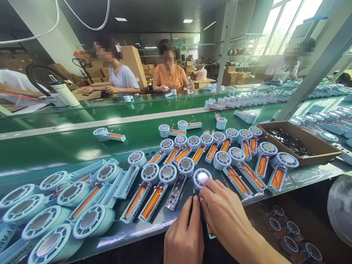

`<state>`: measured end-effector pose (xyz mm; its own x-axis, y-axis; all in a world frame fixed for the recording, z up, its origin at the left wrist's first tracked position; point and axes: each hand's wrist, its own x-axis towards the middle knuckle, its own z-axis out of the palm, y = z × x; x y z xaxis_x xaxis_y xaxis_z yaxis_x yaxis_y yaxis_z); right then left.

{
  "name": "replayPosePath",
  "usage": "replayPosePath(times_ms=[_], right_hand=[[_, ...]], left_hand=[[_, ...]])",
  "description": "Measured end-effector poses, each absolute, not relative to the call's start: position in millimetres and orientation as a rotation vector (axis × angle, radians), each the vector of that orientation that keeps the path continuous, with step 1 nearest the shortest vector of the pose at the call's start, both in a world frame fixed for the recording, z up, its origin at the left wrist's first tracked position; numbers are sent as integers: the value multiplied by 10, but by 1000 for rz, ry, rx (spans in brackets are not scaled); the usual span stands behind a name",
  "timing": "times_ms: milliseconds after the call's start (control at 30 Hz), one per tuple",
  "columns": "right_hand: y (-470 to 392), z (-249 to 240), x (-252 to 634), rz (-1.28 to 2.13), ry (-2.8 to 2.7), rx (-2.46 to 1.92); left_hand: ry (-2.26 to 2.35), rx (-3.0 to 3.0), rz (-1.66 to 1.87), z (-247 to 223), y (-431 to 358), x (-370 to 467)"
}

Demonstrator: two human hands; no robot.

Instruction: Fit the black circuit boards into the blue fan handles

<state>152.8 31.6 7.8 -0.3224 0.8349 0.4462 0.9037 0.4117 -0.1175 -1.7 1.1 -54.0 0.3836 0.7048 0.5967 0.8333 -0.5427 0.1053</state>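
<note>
Close in front of me is a light-blue handheld fan (198,176) with a round head and a shiny centre disc. My right hand (225,211) grips it near the neck, its fingers bent over the lower edge of the head. My left hand (184,231) is closed around a dark piece just below the head, which looks like a black circuit board; the fingers hide most of it. Orange shows in the lower handle under my right hand. Just left of my hands, another fan's handle carries a black circuit board (175,192).
Several opened fans (150,172) with orange batteries and thin wires line the bench edge. A cardboard box (316,157) of black boards stands at right; a lower box holds clear-looking round parts (291,244). Beyond the green belt (68,146), co-workers (170,75) sit; a metal post (316,69) slants at right.
</note>
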Motion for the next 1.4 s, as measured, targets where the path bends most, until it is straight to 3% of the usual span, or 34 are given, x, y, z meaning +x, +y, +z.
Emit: replayPosePath(times_ms=[267,633,1100,1400], right_hand=[[298,53,1469,-131,-2144,-1559],[346,178,1514,147,-2114,-1702],[298,79,1459,-144,-2174,-1610],[353,127,1644,345,-2150,-1390]], left_hand=[[-1405,-2361,-930,-564,-23,68],[-1514,-2379,-1248,-541,-5,85],[-1394,-2370,-920,-581,-36,20],[-1534,-2575,-1362,-441,58,-52]])
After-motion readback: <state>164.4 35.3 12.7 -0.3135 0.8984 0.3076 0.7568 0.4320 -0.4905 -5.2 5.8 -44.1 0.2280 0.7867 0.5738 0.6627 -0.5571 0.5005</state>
